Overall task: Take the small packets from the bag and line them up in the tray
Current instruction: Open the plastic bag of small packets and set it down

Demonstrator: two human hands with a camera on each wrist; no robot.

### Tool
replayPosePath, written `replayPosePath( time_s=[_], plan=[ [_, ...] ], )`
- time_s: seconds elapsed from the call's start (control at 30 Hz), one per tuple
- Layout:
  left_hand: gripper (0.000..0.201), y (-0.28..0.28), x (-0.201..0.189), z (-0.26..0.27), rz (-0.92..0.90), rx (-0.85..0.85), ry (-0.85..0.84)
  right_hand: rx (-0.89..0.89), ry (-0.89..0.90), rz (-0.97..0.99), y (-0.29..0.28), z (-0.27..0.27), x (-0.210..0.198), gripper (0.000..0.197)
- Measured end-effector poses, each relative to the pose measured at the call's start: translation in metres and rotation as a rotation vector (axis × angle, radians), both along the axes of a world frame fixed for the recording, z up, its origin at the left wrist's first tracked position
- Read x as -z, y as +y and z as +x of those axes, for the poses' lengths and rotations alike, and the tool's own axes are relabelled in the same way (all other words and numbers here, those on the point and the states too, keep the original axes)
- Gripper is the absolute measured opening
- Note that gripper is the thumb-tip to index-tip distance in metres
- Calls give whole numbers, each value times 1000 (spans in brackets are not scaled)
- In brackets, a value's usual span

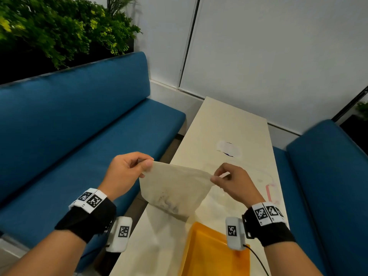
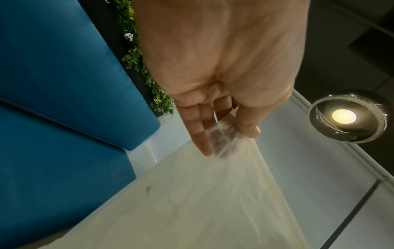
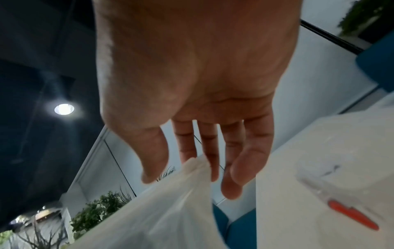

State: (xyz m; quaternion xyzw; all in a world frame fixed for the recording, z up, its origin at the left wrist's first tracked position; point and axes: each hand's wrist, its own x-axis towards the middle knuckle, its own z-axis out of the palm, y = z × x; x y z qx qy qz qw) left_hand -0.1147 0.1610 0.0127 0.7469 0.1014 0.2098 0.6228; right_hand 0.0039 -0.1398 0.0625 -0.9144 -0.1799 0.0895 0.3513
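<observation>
I hold a translucent cream plastic bag (image 1: 175, 190) stretched in the air over the table, mouth upward. My left hand (image 1: 147, 163) pinches its left top corner between thumb and fingers. My right hand (image 1: 216, 177) pinches the right top corner. The left wrist view shows the left hand (image 2: 228, 143) gripping the bag (image 2: 213, 193); the right wrist view shows the right hand (image 3: 181, 170) holding a fold of the bag (image 3: 170, 210). Faint dark marks show low in the bag; its contents are unclear. The orange tray (image 1: 209, 255) lies below, near the table's front.
The narrow cream table (image 1: 229, 124) runs away from me between two blue benches (image 1: 79, 126). A small white packet (image 1: 229, 150) lies on it farther out. A clear plastic piece with a pink strip (image 1: 271, 193) lies at the right edge. A wall closes the far end.
</observation>
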Motion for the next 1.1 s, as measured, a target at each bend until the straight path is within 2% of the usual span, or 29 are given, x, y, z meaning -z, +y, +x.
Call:
replayPosePath(
  time_s=[0.1, 0.23, 0.37, 0.57, 0.63, 0.7, 0.77, 0.9, 1.0, 1.1],
  plan=[
    [18, -1, -1, -1, -8, -2, -5, 20, 157, 88, 15, -10, -6, 20],
    [6, -2, -3, -1, 45, -20, 32, -6, 207, 32, 32, -14, 0, 13],
    [5, 0, -7, -2, 97, 7, 62, 9, 308, 174, 32, -14, 0, 19],
    [10, 7, -16, 0, 171, 79, 56, 28, 432, 354, 34, -10, -7, 9],
    [11, 10, -19, 3, 221, 101, 62, 37, 486, 377, 37, -7, -10, 16],
    [13, 13, -23, 9, 290, 106, 97, 45, 515, 369, 40, -4, -11, 32],
    [16, 16, -25, 16, 351, 110, 168, 38, 471, 303, 45, -1, -11, 37],
    [13, 18, -25, 28, 415, 170, 288, 66, 356, 164, 56, 8, -7, 22],
    [10, 16, -29, 36, 474, 164, 329, 99, 304, 221, 62, 14, -6, 21],
    [12, 17, -42, 49, 405, 155, 333, 153, 204, 279, 68, 25, -13, 27]
  ],
)
